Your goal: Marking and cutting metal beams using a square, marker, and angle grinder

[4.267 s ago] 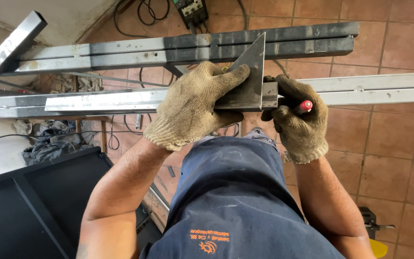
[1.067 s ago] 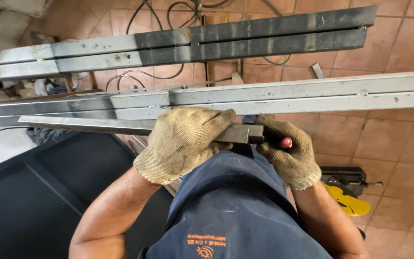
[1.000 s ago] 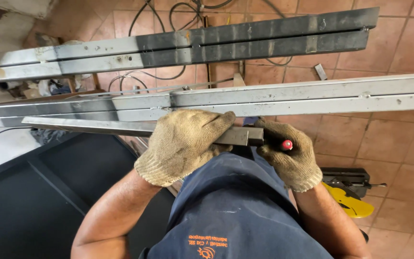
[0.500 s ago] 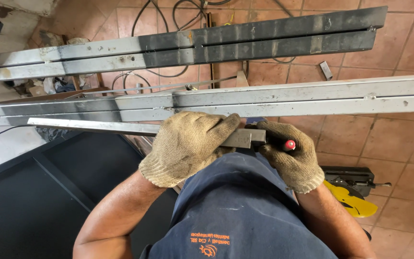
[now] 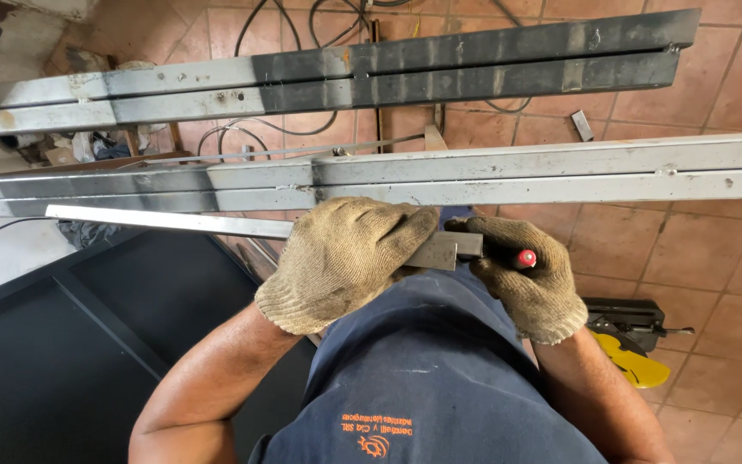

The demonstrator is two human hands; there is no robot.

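My left hand (image 5: 345, 258), in a worn knit glove, is closed around a thin grey steel tube (image 5: 165, 222) near its right end. The tube runs out to the left, just in front of a long pale steel beam (image 5: 577, 172). At the tube's cut end, my gloved right hand (image 5: 534, 292) grips a small tool with a red tip (image 5: 526, 258). Both hands sit close together above my blue shirt.
A second, darker steel beam (image 5: 388, 73) lies farther away, parallel to the first. Below left is a black metal frame panel (image 5: 62, 344). A yellow and black tool (image 5: 633, 348) rests on the terracotta tile floor at right. Cables (image 5: 302, 21) trail at the top.
About four seconds ago my hands held a metal square against the beam; now they hold the thin tube and the red-tipped tool. Over the last second the hands barely moved.
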